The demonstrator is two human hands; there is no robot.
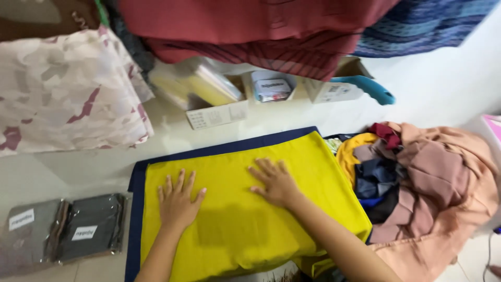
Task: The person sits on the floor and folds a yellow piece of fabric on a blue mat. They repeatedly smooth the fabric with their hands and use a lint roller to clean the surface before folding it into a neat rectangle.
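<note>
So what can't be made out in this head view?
- Under both palms: the left hand and right hand lie flat on the yellow cloth, hiding what is beneath them.
- The cloth's near edge is cut off by the bottom of the frame.
- The cardboard boxes are partly hidden by the red fabric hanging over them.
- The heap of clothes: lower pieces are buried.
- The two plastic packets are too blurred to tell their contents.

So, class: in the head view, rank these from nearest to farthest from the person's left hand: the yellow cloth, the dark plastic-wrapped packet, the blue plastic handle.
1. Yellow cloth: directly under the left hand, palm flat on it.
2. Dark plastic-wrapped packet: on the floor, to the hand's left.
3. Blue plastic handle: far upper right, beside the boxes.
</note>
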